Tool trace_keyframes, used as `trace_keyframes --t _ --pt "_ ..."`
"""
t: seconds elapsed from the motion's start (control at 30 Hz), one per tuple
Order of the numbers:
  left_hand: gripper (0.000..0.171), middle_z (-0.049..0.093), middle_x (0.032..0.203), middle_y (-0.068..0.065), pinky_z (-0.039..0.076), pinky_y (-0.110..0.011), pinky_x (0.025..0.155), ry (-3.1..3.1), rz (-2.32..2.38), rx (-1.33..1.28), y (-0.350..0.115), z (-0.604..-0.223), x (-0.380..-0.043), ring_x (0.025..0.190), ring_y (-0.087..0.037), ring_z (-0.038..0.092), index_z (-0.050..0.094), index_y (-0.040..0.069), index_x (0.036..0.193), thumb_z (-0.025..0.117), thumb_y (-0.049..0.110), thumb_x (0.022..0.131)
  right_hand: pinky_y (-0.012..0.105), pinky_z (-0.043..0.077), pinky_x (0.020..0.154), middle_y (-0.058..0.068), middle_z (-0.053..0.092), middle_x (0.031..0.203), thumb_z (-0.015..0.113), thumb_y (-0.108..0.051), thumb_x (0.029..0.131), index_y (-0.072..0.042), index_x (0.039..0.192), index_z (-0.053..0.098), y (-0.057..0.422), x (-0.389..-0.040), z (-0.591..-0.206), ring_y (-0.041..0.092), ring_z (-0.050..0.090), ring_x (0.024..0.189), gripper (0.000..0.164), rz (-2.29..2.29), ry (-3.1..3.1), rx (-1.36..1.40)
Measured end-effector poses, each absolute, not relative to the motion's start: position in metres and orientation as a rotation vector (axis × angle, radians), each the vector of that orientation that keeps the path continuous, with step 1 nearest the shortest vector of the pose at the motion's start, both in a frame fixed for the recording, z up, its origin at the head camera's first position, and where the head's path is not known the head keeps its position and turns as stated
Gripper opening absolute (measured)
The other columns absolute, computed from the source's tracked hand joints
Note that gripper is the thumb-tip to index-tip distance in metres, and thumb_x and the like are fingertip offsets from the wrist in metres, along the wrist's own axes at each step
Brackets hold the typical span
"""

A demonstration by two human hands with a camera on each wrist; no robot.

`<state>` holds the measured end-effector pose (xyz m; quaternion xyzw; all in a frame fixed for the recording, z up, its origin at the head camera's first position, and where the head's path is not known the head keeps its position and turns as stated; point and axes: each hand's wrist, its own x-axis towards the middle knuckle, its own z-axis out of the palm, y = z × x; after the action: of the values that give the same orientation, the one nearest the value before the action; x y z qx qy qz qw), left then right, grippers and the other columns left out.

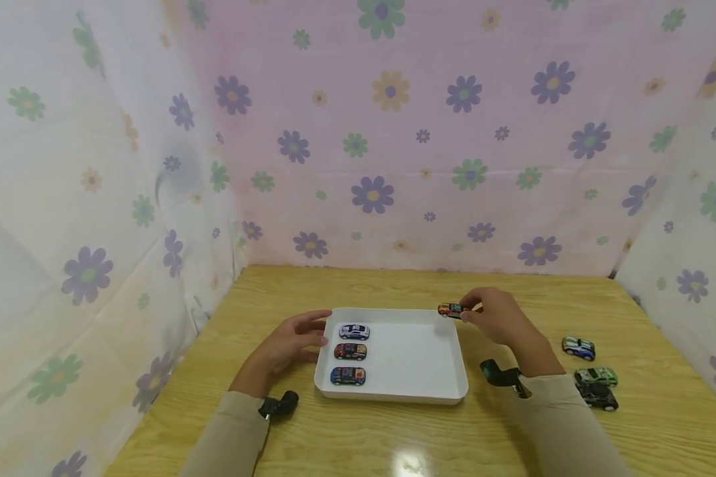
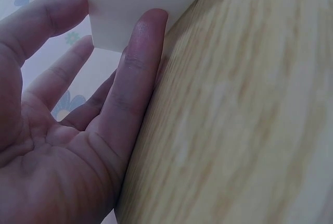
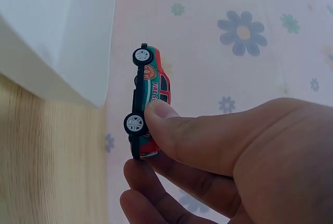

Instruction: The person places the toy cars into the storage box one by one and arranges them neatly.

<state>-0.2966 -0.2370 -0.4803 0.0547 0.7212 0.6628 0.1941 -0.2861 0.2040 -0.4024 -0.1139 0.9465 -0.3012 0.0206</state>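
Between thumb and fingers my right hand (image 1: 496, 317) pinches a red and green toy car (image 3: 151, 86) by one end. In the head view this car overlaps the far right corner of the white tray (image 1: 414, 358). My left hand (image 1: 289, 341) rests at the tray's left side, fingers fairly straight, their tips against its outer wall (image 2: 140, 0). Inside the tray, along its left side, stand a white and dark toy car (image 1: 355, 332), a red and black one (image 1: 351, 352) and a blue one (image 1: 348, 376), one below another.
On the wooden table (image 1: 429, 430) to the right stand a blue and white toy car (image 1: 579, 348), a green one (image 1: 596, 377) and a black one (image 1: 599, 397), the last two side by side. Flowered cloth (image 1: 417, 165) hangs behind the table and at both sides.
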Motion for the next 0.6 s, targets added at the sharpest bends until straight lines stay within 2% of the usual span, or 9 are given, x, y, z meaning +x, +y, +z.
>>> trace_keyframes --t 0.33,0.6 --pt "0.067 0.051 0.153 -0.016 0.062 -0.049 0.090 2.023 1.870 0.161 -0.236 -0.482 -0.297 0.129 -0.032 0.060 0.053 0.022 0.152 0.076 0.004 0.091 0.042 0.060 0.081 0.010 0.072 0.114 0.071 -0.015 0.098 -0.009 0.115 0.075 0.179 -0.289 -0.404 0.029 0.068 0.101 0.019 -0.940 2.912 -0.392" --pt "0.066 0.052 0.152 -0.015 0.062 -0.050 0.090 2.024 1.873 0.160 -0.236 -0.483 -0.298 0.128 -0.031 0.061 0.055 0.023 0.150 0.077 0.005 0.091 0.042 0.060 0.082 0.009 0.073 0.112 0.074 -0.015 0.096 -0.008 0.114 0.075 0.166 -0.288 -0.404 0.025 0.068 0.099 0.019 -0.956 2.888 -0.412"
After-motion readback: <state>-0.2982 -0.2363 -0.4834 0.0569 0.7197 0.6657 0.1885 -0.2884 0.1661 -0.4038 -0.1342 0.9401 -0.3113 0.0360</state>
